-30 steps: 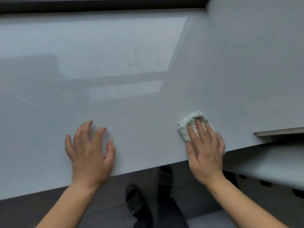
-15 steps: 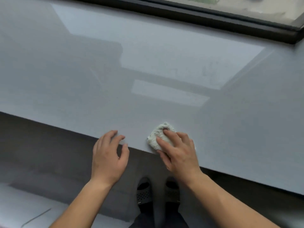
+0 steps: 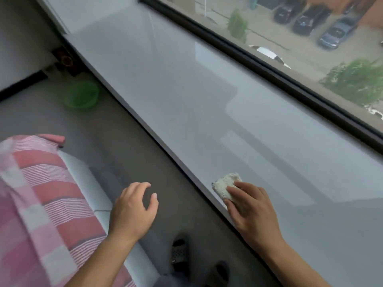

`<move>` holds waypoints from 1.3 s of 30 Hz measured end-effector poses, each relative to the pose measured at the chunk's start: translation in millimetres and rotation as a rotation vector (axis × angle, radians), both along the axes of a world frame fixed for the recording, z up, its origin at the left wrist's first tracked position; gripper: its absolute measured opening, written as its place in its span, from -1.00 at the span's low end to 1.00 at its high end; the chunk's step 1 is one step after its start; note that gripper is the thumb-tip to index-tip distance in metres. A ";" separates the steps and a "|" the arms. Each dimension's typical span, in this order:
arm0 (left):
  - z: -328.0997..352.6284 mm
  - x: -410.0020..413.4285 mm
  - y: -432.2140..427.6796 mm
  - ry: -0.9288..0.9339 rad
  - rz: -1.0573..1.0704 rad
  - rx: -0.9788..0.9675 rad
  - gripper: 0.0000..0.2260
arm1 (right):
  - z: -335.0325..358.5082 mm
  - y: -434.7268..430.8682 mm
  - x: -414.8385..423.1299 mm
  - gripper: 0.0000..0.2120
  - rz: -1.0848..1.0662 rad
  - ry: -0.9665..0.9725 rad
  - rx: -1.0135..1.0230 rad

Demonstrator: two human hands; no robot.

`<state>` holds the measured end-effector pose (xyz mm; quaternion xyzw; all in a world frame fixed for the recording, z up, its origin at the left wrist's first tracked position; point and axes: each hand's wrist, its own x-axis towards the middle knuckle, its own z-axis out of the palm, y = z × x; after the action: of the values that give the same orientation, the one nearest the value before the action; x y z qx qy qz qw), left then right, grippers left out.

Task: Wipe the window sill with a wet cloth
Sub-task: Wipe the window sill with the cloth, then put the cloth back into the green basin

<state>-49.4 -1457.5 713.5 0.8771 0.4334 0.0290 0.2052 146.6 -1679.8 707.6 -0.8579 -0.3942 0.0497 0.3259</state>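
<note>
At the near edge of the window sill (image 3: 186, 96), the right hand (image 3: 251, 210) lies palm down, fingers stretched forward and pressed flat over the cloth (image 3: 224, 185). It's a small, off-white, nubbly wad, pinned against the glossy grey surface under those fingertips rather than pinched; its far-left corner pokes out beyond the knuckles. The wrist sits just over the sill's front lip, and the bare forearm runs back toward the lower right.

To the left of that grip, well clear of the sill, the left hand (image 3: 133, 210) hangs in the air above the grey floor (image 3: 116, 146). Fingers curled loosely, thumb apart, holding nothing at all, half open like a claw.

Beyond the cloth, the sill runs away up and to the left, shiny, carrying pale reflections. Right of the grip, the dark window frame (image 3: 269, 71) borders it, with parked cars (image 3: 331, 34) and green trees (image 3: 356, 79) outside.

Left of the empty hand there's pink-and-red striped fabric (image 3: 41, 204). Farther off sits a green basin (image 3: 81, 95) on the floor. Below the hands, black slippers (image 3: 180, 253) show.
</note>
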 end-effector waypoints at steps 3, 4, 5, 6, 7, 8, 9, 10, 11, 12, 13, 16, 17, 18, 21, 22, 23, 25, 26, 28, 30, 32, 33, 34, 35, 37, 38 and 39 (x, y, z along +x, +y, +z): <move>23.4 -35.9 49.9 0.035 0.118 0.063 -0.61 | 30.1 66.9 2.9 -0.76 0.111 -0.026 0.033; 29.6 -47.4 67.3 0.046 0.155 0.074 -0.59 | 37.7 92.3 2.7 -0.79 0.149 -0.036 0.033; 35.0 -58.4 84.8 0.058 0.187 0.086 -0.58 | 44.1 118.8 1.6 -0.81 0.186 -0.048 0.032; 40.1 -69.0 102.7 0.062 0.219 0.100 -0.56 | 50.1 146.6 0.0 -0.80 0.223 -0.061 0.035; 43.9 -80.1 121.4 0.063 0.254 0.108 -0.56 | 55.4 175.5 -2.6 -0.78 0.261 -0.073 0.040; 47.3 -90.9 140.2 0.064 0.288 0.108 -0.55 | 59.6 204.1 -6.0 -0.77 0.296 -0.083 0.044; 50.1 -100.9 159.9 0.068 0.316 0.102 -0.54 | 63.0 233.2 -10.0 -0.77 0.327 -0.089 0.048; 52.4 -109.8 180.6 0.075 0.337 0.094 -0.53 | 66.1 262.5 -14.1 -0.76 0.351 -0.094 0.052; 54.0 -117.2 202.1 0.081 0.354 0.087 -0.51 | 68.3 291.4 -17.2 -0.76 0.369 -0.102 0.059; 55.7 -124.0 222.9 0.091 0.370 0.081 -0.50 | 69.4 319.1 -20.4 -0.76 0.384 -0.108 0.067; 57.2 -130.1 243.0 0.105 0.378 0.077 -0.50 | 70.3 346.4 -24.3 -0.77 0.397 -0.107 0.075; 62.1 -139.4 302.0 0.112 0.378 0.082 -0.50 | 73.5 428.3 -34.5 -0.76 0.439 -0.092 0.092; 63.6 -140.5 322.4 0.101 0.391 0.089 -0.50 | 73.5 454.7 -36.7 -0.76 0.457 -0.088 0.093; 65.0 -140.3 343.0 0.092 0.405 0.091 -0.50 | 73.8 480.7 -38.4 -0.75 0.471 -0.084 0.095; 66.9 -134.8 408.9 0.088 0.425 0.098 -0.49 | 75.4 561.3 -39.5 -0.77 0.501 -0.088 0.118; 67.0 -131.7 432.9 0.081 0.429 0.107 -0.51 | 75.1 589.1 -39.4 -0.79 0.513 -0.085 0.130; 66.7 -128.3 456.9 0.068 0.436 0.117 -0.54 | 74.3 617.4 -38.9 -0.79 0.529 -0.081 0.142; 65.0 -121.0 505.1 0.053 0.462 0.137 -0.62 | 72.5 675.9 -37.0 -0.76 0.569 -0.078 0.163; 64.0 -116.9 530.0 0.056 0.481 0.134 -0.63 | 71.4 705.4 -34.7 -0.74 0.587 -0.073 0.167; 61.7 -110.4 577.4 0.055 0.526 0.125 -0.61 | 68.9 762.7 -31.3 -0.71 0.619 -0.066 0.170; 58.7 -106.2 622.7 0.056 0.557 0.147 -0.59 | 68.4 817.6 -30.4 -0.70 0.644 -0.063 0.172; 59.6 -103.4 666.7 0.055 0.579 0.145 -0.58 | 68.7 870.3 -32.0 -0.70 0.676 -0.058 0.162; 59.5 -102.9 688.3 0.052 0.586 0.143 -0.57 | 68.3 895.8 -33.0 -0.71 0.687 -0.057 0.156; 59.0 -103.3 709.5 0.052 0.589 0.137 -0.56 | 67.4 920.7 -33.8 -0.72 0.695 -0.058 0.150; 58.3 -104.2 731.0 0.056 0.587 0.127 -0.57 | 65.1 945.6 -34.6 -0.73 0.700 -0.057 0.142; 52.7 -108.0 776.5 0.069 0.569 0.119 -0.57 | 59.7 994.7 -37.7 -0.73 0.693 -0.056 0.123; 48.6 -110.9 801.0 0.076 0.560 0.118 -0.58 | 56.5 1019.7 -40.0 -0.73 0.686 -0.058 0.114; 43.9 -114.0 826.2 0.085 0.547 0.113 -0.57 | 52.0 1044.2 -42.8 -0.74 0.672 -0.057 0.106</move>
<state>-163.5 -631.2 757.4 0.7379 0.6600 0.0704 0.1223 103.8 -635.6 759.6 -0.6629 -0.6659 0.1097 0.3242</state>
